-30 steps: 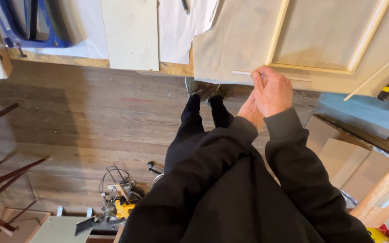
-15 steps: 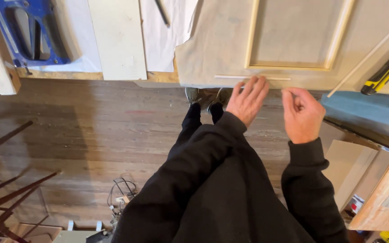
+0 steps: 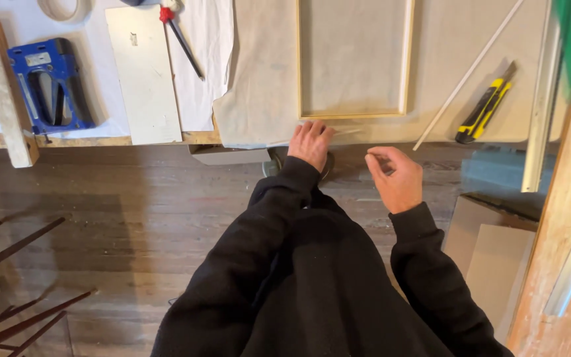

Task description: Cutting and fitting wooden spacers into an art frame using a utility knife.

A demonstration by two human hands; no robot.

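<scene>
Hands: together at the table edge a second ago, now apart. Left hand (image 3: 310, 142) stretched flat onto the thin wooden strip (image 3: 338, 133) below the wooden frame (image 3: 353, 63); right hand (image 3: 396, 177) drawn back off the table, fingers curled. View shifted: blue stapler (image 3: 51, 82) and yellow utility knife (image 3: 486, 106) now fully visible.

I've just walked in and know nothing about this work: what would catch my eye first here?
Probably the thin wooden frame lying on the pale cloth, with the left hand pressing at its lower edge. The right hand hangs loosely curled just off the bench. Bright colours stand out too: a blue staple gun at far left and a yellow utility knife to the right.
</scene>
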